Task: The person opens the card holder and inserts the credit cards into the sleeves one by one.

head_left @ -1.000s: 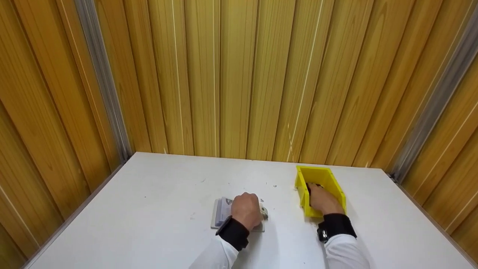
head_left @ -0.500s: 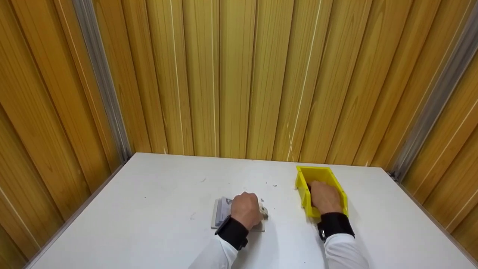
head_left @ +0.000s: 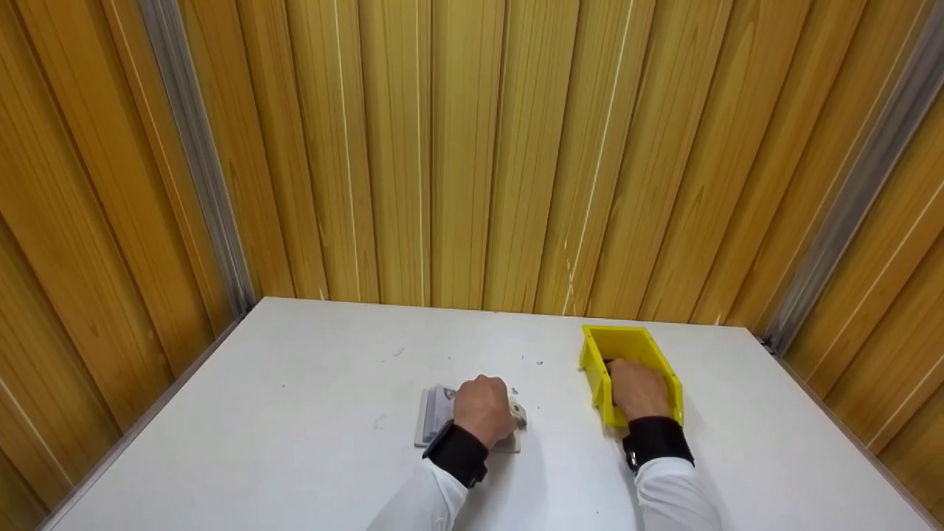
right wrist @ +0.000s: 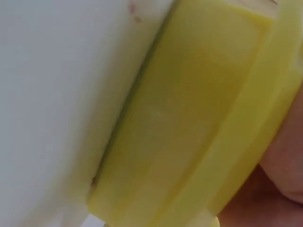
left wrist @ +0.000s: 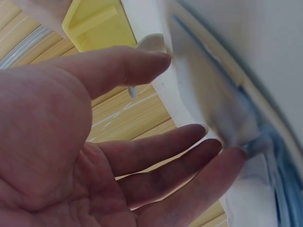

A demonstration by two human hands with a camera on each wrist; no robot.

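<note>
My left hand (head_left: 483, 409) is over a pale flat plate (head_left: 420, 435) that carries a greyish see-through packet (head_left: 441, 413). In the left wrist view, its fingers (left wrist: 165, 156) are extended and slightly bent, with fingertips right at the layered, bluish packet (left wrist: 203, 90). A rounded metal-looking tab (head_left: 520, 415) sticks out at the plate's right, near the thumb. My right hand (head_left: 640, 387) reaches down inside a yellow bin (head_left: 619, 338). Its fingers are hidden by the hand's back and the bin wall (right wrist: 189, 104), so I cannot tell what they hold.
The white table (head_left: 317, 413) bears small dark marks. Wood-patterned panels (head_left: 457, 147) rise behind it and on both sides, with grey metal posts (head_left: 214, 169) in the corners. Black bands (head_left: 459, 452) circle both wrists.
My right hand has sunk a little deeper into the bin and turned, so the dark content seen earlier beside its fingers is mostly covered. The left hand stays in place.
</note>
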